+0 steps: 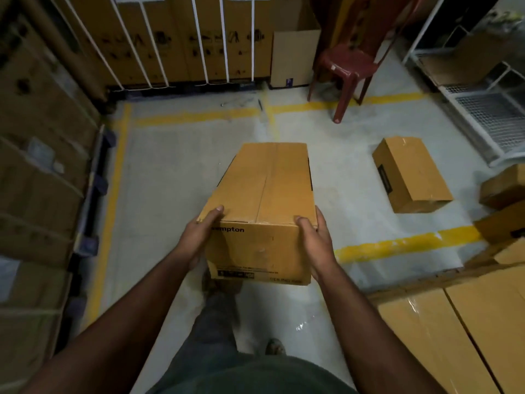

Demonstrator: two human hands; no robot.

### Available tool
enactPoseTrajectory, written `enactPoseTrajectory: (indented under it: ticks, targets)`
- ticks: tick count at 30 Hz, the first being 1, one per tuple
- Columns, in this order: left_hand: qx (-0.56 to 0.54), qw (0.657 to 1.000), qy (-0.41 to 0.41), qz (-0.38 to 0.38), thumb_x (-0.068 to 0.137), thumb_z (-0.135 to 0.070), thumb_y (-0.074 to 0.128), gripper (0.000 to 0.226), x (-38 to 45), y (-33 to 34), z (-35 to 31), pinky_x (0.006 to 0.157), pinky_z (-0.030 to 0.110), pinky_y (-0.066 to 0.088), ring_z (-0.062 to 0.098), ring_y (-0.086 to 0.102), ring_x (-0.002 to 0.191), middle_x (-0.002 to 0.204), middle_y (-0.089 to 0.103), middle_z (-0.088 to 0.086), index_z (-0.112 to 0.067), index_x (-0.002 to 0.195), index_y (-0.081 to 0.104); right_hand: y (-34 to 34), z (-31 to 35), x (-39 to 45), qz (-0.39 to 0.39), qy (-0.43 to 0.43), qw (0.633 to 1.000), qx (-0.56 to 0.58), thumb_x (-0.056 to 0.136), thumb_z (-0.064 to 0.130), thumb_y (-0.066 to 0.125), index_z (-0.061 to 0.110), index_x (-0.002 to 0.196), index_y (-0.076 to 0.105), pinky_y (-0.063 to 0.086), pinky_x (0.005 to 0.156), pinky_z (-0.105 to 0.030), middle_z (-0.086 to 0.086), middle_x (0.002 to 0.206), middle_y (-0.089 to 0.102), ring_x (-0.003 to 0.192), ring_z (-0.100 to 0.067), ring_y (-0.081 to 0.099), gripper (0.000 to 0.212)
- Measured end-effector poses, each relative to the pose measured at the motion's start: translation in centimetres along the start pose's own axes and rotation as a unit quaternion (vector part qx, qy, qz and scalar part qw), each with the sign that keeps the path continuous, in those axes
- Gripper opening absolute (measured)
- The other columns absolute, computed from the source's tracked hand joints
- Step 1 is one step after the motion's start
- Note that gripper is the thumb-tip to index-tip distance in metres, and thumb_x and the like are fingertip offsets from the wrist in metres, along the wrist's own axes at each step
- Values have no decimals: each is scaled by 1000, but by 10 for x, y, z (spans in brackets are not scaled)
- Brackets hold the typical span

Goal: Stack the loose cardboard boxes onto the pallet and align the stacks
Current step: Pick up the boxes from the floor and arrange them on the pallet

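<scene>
I carry a long brown cardboard box (264,194) in front of me, above the grey floor, its near end printed with black lettering. My left hand (199,234) grips its near left corner, thumb on the top edge. My right hand (312,240) grips its near right corner the same way. Another loose box (412,173) lies on the floor to the right. Stacked boxes (460,331) wrapped in clear film fill the lower right, with smaller boxes (502,189) on top at the right edge.
Tall stacks of cartons (37,172) on a dark pallet line the left side. Strapped cartons (176,41) stand along the back wall. A red plastic chair (349,66) and a white wire rack (488,115) stand at the back right. Yellow lines (406,243) mark the floor.
</scene>
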State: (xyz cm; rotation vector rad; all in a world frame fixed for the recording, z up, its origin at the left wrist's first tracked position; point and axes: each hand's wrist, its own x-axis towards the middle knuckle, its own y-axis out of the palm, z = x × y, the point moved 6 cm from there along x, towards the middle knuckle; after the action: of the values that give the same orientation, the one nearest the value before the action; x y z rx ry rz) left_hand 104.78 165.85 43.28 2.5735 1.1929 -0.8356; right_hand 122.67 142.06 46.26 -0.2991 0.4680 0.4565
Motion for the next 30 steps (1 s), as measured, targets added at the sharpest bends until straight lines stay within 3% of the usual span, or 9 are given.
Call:
enactPoseTrajectory:
  ticks: [3,5,10,13,16,21,24,27,30]
  targets:
    - [6,1000,-1,12,67,-74,81,78,-73,-1,28,98,43,51,20,64,114,119,74,-5,-28,129,66,-30,-20,-65,16,-18,1000,-9,80,64,61,53,153,36,49,97,-41,14,135,61,114,-11,60,78]
    - [14,1000,10,9,71,-70,80,77,-117,-4,43,106,48,49,22,63,117,123,72,-3,-28,133,63,-45,-37,-103,29,-28,999,-16,83,65,59,54,152,36,48,95,-40,16,133,62,111,-7,59,73]
    - [10,999,45,9,83,-61,77,40,-218,-3,87,90,39,53,21,64,112,118,73,-4,-35,111,66,-81,-88,-199,30,-45,998,-10,82,70,56,53,152,37,48,90,-41,15,132,62,110,-8,59,75]
    - [8,997,78,6,81,-64,76,46,-284,-8,134,94,43,52,20,63,114,119,71,-8,-40,118,64,-108,-127,-263,22,-64,998,-12,77,71,58,57,151,36,49,90,-41,21,128,62,114,-9,58,79]
    - [-12,994,106,-3,73,-66,78,48,-358,-19,193,97,43,52,17,65,113,119,72,-12,-43,114,66,-127,-173,-336,32,-82,996,-21,78,65,60,59,151,35,46,81,-31,29,127,58,113,-3,57,77]
    - [-69,991,118,11,75,-55,79,60,-481,-33,282,100,43,54,21,68,117,121,75,-6,-30,129,67,-160,-237,-456,38,-102,994,-31,75,68,66,63,147,35,47,74,-16,39,124,56,101,14,62,78]
    - [-83,989,119,16,77,-53,79,66,-552,-33,313,102,44,53,22,68,118,124,75,-4,-27,135,65,-187,-258,-520,44,-101,994,-22,76,68,68,68,144,35,48,74,-17,39,127,54,105,10,60,75]
    - [-89,988,124,16,72,-57,82,63,-612,-28,333,96,39,55,19,70,114,121,76,-6,-31,128,68,-217,-273,-575,46,-114,992,-34,80,68,66,81,132,35,48,71,-14,51,112,55,101,14,60,62]
    - [-93,985,142,9,72,-57,82,68,-659,-16,357,96,40,57,20,71,113,120,76,-6,-29,133,66,-249,-293,-615,52,-140,988,-31,86,59,67,71,143,36,44,74,-13,53,108,52,100,17,55,65]
